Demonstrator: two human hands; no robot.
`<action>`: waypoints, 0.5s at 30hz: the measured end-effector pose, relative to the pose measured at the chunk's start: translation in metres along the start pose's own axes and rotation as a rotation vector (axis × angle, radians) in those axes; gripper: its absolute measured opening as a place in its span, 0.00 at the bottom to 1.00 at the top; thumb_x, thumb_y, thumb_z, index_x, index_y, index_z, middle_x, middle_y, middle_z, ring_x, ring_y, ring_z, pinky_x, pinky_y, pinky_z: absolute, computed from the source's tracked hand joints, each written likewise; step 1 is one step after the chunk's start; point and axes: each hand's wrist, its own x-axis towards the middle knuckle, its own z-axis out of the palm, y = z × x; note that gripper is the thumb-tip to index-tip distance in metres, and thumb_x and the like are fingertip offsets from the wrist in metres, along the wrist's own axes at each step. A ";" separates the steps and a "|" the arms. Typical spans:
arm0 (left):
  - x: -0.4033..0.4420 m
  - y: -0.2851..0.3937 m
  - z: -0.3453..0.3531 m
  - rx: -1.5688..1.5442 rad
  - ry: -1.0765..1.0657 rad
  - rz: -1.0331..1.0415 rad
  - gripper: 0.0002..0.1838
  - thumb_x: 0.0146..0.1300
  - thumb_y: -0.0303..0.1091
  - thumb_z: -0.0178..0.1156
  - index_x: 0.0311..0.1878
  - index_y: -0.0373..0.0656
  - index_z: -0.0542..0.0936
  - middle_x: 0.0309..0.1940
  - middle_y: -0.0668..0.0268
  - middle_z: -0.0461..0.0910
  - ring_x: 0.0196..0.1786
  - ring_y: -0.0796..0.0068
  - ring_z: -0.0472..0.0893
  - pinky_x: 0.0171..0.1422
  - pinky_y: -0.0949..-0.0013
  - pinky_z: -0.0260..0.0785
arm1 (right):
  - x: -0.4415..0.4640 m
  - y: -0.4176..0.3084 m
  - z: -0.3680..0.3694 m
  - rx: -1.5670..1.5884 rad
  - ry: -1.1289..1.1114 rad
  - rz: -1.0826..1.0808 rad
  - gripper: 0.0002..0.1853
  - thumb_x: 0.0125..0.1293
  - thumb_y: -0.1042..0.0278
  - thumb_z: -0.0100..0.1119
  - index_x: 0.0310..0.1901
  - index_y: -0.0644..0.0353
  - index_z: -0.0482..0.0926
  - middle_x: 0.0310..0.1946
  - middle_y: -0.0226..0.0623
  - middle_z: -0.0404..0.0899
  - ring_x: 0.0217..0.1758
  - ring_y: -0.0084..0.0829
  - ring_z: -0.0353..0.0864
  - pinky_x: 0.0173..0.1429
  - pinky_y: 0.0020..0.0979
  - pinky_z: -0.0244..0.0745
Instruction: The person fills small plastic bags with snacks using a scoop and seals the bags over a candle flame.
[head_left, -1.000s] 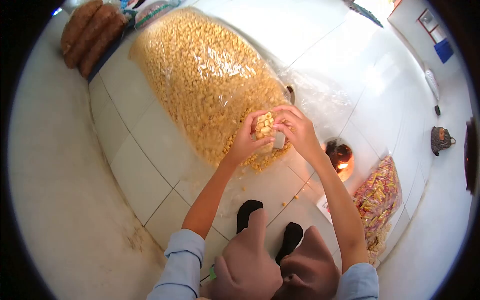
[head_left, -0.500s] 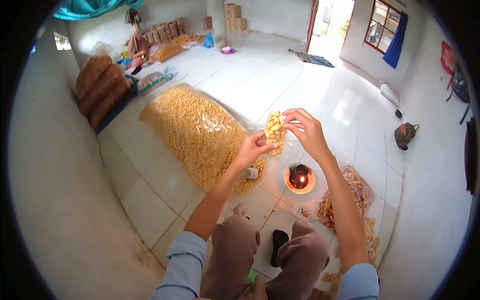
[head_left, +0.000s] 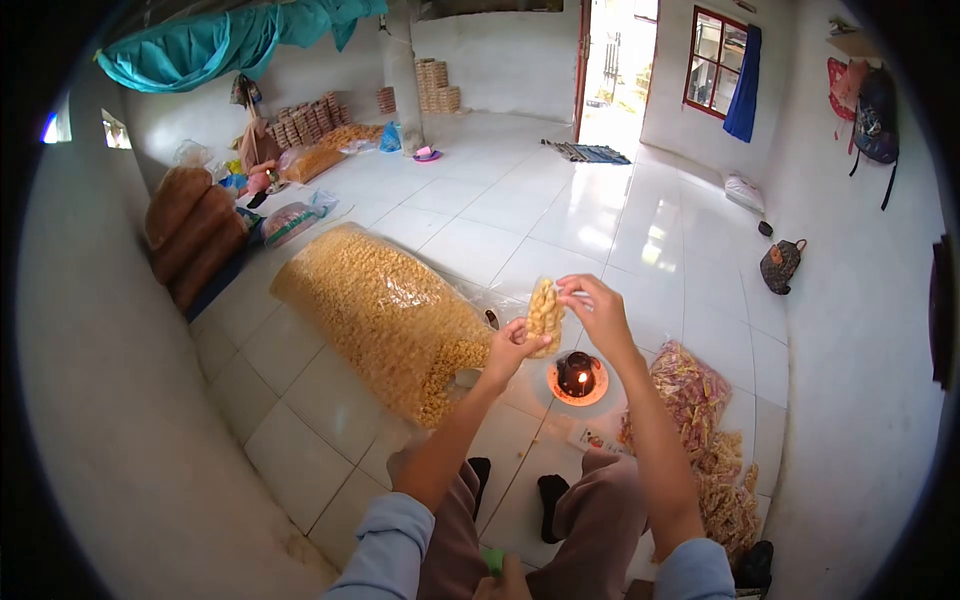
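A small clear packet of yellow snack pieces (head_left: 543,318) is held upright between my hands. My left hand (head_left: 512,350) grips its lower left side. The fingers of my right hand (head_left: 592,305) pinch together at the packet's top right edge. Below and to the left lies a large clear bag of the same snack (head_left: 375,310), its mouth near my left forearm, with a pale scoop or cup (head_left: 467,378) partly hidden there. Under my right hand, a small flame burns beside a dark holder on an orange plate (head_left: 577,392).
A bag of colourful wrappers (head_left: 690,385) and a pile of filled packets (head_left: 728,490) lie right of my legs. Brown sacks (head_left: 195,235) stand at the left wall. Another person (head_left: 260,150) sits far back left. A doorway (head_left: 618,70) is at the back.
The view has tilted up, showing more of the room. The packet has come away from the large bag's mouth, and now stands upright, with my right hand at its top.
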 end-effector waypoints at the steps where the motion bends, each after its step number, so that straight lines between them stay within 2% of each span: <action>1: 0.002 -0.004 -0.001 0.000 -0.003 -0.001 0.20 0.53 0.26 0.63 0.50 0.35 0.71 0.42 0.64 0.77 0.44 0.81 0.76 0.49 0.78 0.68 | -0.005 0.002 0.002 -0.002 0.003 0.001 0.05 0.58 0.77 0.54 0.35 0.66 0.72 0.39 0.38 0.76 0.42 0.31 0.78 0.46 0.31 0.76; 3: 0.006 -0.009 -0.002 0.007 -0.115 0.002 0.21 0.52 0.25 0.63 0.50 0.35 0.70 0.42 0.65 0.77 0.44 0.80 0.76 0.49 0.76 0.70 | -0.011 0.007 0.007 0.002 0.026 0.069 0.05 0.58 0.77 0.54 0.36 0.66 0.71 0.38 0.38 0.77 0.40 0.31 0.78 0.45 0.30 0.76; 9: 0.014 -0.021 -0.007 0.044 -0.313 0.053 0.27 0.50 0.22 0.64 0.54 0.36 0.66 0.43 0.66 0.76 0.44 0.81 0.76 0.48 0.76 0.70 | -0.022 0.030 0.023 -0.002 0.129 0.063 0.05 0.57 0.78 0.54 0.36 0.66 0.71 0.37 0.38 0.77 0.36 0.32 0.79 0.42 0.28 0.76; 13: 0.016 -0.018 -0.014 0.145 -0.319 -0.124 0.30 0.49 0.22 0.65 0.56 0.38 0.63 0.44 0.66 0.75 0.44 0.81 0.75 0.48 0.77 0.70 | -0.022 0.032 0.021 -0.034 0.132 0.064 0.05 0.56 0.78 0.55 0.34 0.65 0.71 0.37 0.37 0.78 0.37 0.32 0.79 0.42 0.28 0.77; 15: 0.017 -0.019 -0.012 0.093 -0.309 0.110 0.29 0.52 0.23 0.62 0.58 0.38 0.62 0.45 0.65 0.75 0.43 0.82 0.76 0.46 0.79 0.70 | -0.020 0.029 0.018 -0.001 0.140 0.088 0.04 0.57 0.78 0.55 0.34 0.65 0.71 0.38 0.37 0.78 0.39 0.31 0.79 0.42 0.27 0.77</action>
